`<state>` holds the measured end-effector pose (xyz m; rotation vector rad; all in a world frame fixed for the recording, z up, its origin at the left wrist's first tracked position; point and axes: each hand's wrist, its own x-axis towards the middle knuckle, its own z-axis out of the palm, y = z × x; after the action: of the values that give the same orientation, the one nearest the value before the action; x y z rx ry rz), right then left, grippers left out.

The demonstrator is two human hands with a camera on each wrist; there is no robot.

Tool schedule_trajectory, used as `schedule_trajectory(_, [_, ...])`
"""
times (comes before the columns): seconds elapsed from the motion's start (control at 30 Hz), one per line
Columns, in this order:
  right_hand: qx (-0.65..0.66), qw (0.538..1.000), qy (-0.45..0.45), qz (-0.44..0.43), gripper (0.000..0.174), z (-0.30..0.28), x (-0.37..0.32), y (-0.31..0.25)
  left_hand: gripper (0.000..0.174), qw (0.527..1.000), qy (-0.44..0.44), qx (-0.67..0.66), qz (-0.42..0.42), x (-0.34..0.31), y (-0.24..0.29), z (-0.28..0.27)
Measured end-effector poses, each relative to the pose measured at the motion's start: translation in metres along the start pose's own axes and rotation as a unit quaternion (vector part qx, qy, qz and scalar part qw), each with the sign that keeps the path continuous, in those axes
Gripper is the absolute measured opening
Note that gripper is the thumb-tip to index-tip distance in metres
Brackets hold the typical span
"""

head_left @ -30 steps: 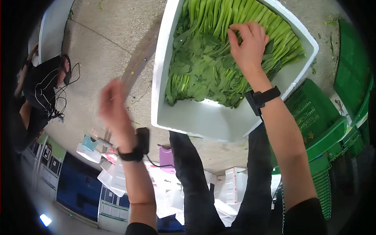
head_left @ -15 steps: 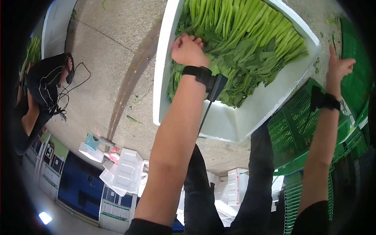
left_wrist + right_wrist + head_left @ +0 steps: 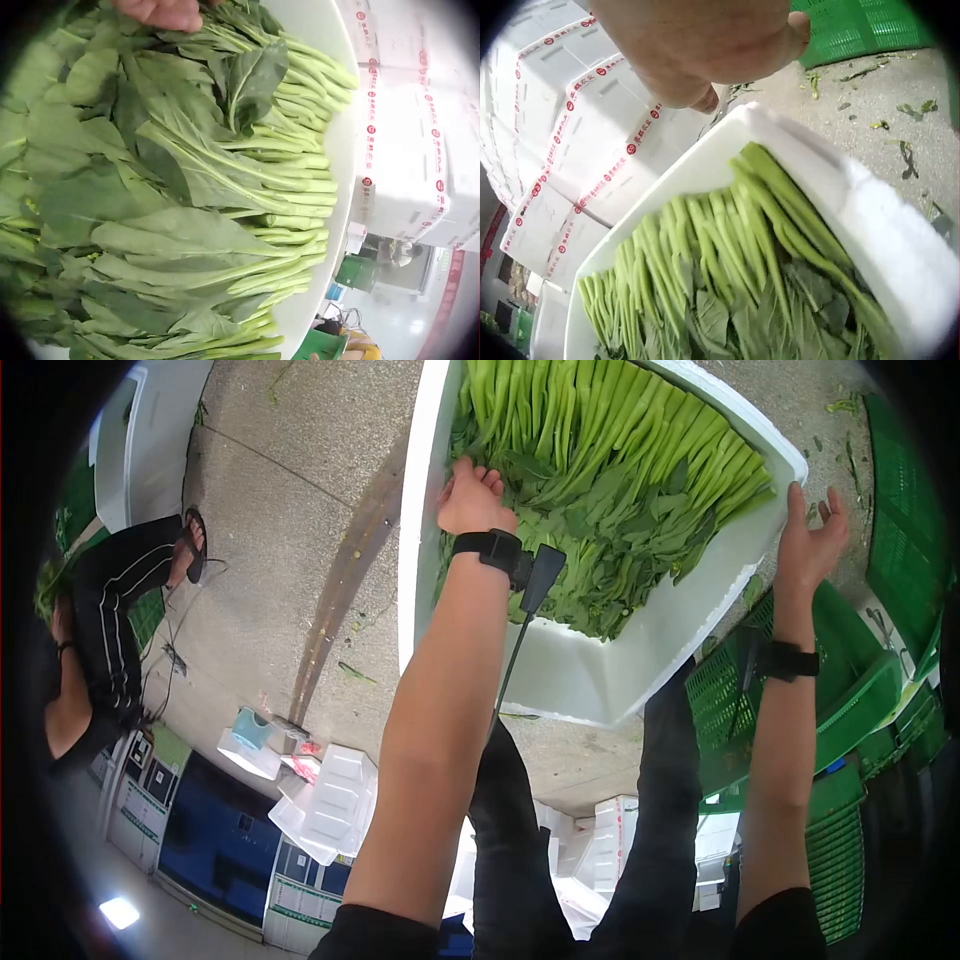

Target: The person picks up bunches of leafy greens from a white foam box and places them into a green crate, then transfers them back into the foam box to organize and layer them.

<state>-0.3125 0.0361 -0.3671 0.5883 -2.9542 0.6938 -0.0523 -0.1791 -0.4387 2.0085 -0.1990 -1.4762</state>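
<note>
A white foam box (image 3: 417, 540) holds leafy green vegetables (image 3: 600, 510) in rows, pale stems toward the far side and dark leaves toward me. My left hand (image 3: 472, 500) rests on the leaves by the box's left wall, its fingers loosely bent; in the left wrist view its fingertips (image 3: 176, 15) lie against the leaves at the top edge. My right hand (image 3: 812, 545) is at the box's right corner, thumb raised near the rim and fingers relaxed with nothing in them. In the right wrist view that hand (image 3: 705, 45) hangs above the rim.
Green plastic crates (image 3: 850, 660) stand at the right. At the left sits another person (image 3: 105, 620) beside a second white box (image 3: 165, 440). Stacked white boxes with red print (image 3: 592, 135) rise beyond the box. Leaf scraps (image 3: 355, 673) lie on the concrete floor.
My left hand came from outside the box onto the leaves at its left side and stays there. My right hand left the stems, swung out right, then came back to the box corner.
</note>
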Motion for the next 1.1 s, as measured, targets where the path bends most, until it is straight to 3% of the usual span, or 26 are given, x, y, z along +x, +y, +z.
schedule_trajectory(0.1, [0.051, 0.999, 0.003, 0.008, 0.056, -0.006, -0.014, -0.019, 0.031, 1.0, -0.022, 0.004, -0.002, -0.004, -0.002, -0.013])
schedule_trajectory(0.23, [0.108, 0.994, 0.011, 0.032, 0.052, -0.014, -0.018, -0.02, 0.03, 0.978, -0.17, 0.082, -0.087, -0.047, 0.046, -0.074])
schedule_trajectory(0.27, [0.092, 0.995, 0.011, 0.022, 0.05, -0.015, -0.019, -0.024, 0.026, 0.96, -0.253, 0.094, -0.075, -0.028, 0.069, -0.113])
schedule_trajectory(0.3, [0.075, 0.997, 0.011, 0.012, 0.049, -0.017, -0.019, -0.028, 0.024, 0.954, -0.274, 0.119, -0.003, 0.005, 0.1, -0.163])
schedule_trajectory(0.33, [0.072, 0.997, 0.015, 0.014, 0.049, -0.016, -0.023, -0.036, 0.024, 0.963, -0.259, 0.041, 0.064, 0.023, 0.138, -0.194])
schedule_trajectory(0.37, [0.113, 0.993, -0.03, 0.027, 0.047, -0.011, -0.032, -0.049, 0.024, 0.937, -0.34, 0.015, 0.073, 0.03, 0.189, -0.23])
schedule_trajectory(0.4, [0.153, 0.985, -0.075, 0.04, 0.045, -0.004, -0.041, -0.06, 0.025, 0.974, -0.152, 0.073, 0.151, 0.038, 0.213, -0.242])
schedule_trajectory(0.43, [0.167, 0.983, -0.071, -0.032, 0.043, 0.011, -0.05, -0.062, 0.042, 0.965, 0.043, 0.129, 0.223, 0.041, 0.224, -0.246])
schedule_trajectory(0.5, [0.162, 0.975, -0.064, -0.137, 0.041, 0.035, -0.06, -0.081, 0.065, 0.929, 0.077, 0.257, 0.253, 0.035, 0.222, -0.238])
schedule_trajectory(0.57, [0.164, 0.965, -0.09, -0.185, 0.04, 0.051, -0.068, -0.108, 0.056, 0.889, -0.059, 0.324, 0.319, -0.028, 0.191, -0.161])
schedule_trajectory(0.63, [0.183, 0.956, -0.112, -0.199, 0.039, 0.069, -0.068, -0.129, 0.038, 0.83, -0.168, 0.452, 0.28, -0.06, 0.157, -0.094])
schedule_trajectory(0.67, [0.175, 0.946, -0.146, -0.23, 0.039, 0.076, -0.069, -0.138, 0.025, 0.768, -0.247, 0.486, 0.335, -0.053, 0.129, -0.074])
schedule_trajectory(0.73, [0.165, 0.933, -0.182, -0.262, 0.039, 0.09, -0.064, -0.14, 0.026, 0.61, -0.315, 0.52, 0.508, -0.057, 0.075, -0.03])
schedule_trajectory(0.8, [0.111, 0.922, -0.199, -0.313, 0.042, 0.103, -0.058, -0.136, 0.039, 0.534, -0.234, 0.572, 0.576, -0.053, 0.035, 0.005])
schedule_trajectory(0.9, [0.088, 0.91, -0.204, -0.349, 0.045, 0.104, -0.051, -0.127, 0.044, 0.566, -0.22, 0.614, 0.504, -0.048, 0.007, 0.022])
schedule_trajectory(0.93, [0.105, 0.913, -0.205, -0.338, 0.046, 0.106, -0.052, -0.126, 0.051, 0.557, -0.224, 0.587, 0.544, -0.042, 0.005, 0.021])
schedule_trajectory(1.1, [0.106, 0.923, -0.184, -0.321, 0.044, 0.11, -0.056, -0.131, 0.043, 0.597, -0.214, 0.586, 0.504, -0.023, 0.014, 0.014])
